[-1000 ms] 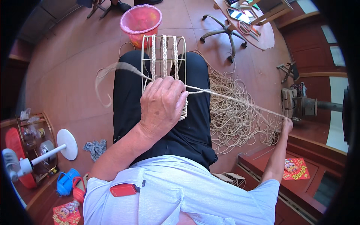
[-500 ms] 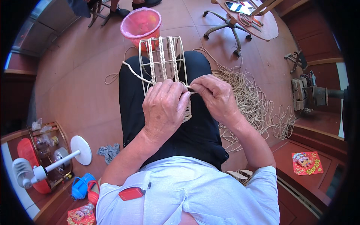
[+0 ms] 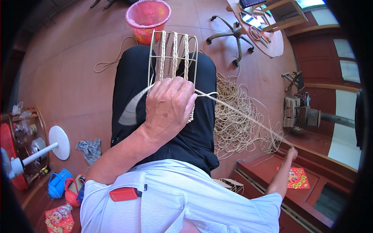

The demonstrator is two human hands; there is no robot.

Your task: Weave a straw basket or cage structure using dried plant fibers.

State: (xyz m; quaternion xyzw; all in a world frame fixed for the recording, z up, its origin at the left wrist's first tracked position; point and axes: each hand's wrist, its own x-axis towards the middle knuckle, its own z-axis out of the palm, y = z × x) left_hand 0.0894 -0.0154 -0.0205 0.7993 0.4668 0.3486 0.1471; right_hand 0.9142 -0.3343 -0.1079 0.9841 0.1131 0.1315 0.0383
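Note:
On my lap lies a pale wire basket frame, bound lengthwise with three twisted cord strands. My left hand is closed over its near part, and the fingertips are hidden behind it. A bit of woven cord shows beside the thumb. From there a beige cord stretches taut to my right hand, far out to the right and closed on it. A loose cord end left of my left hand is smeared by motion. A small cord loop sticks out right of the frame.
A large heap of loose cord lies on the floor at my right. A pink bucket stands beyond my knees. Farther right are a wheeled chair base and a table with scissors. A grey rag lies at left.
My right hand has swung from beside the frame far out to the right and down, drawing the cord out straight. My left hand stays on the frame. The left cord end has swung down.

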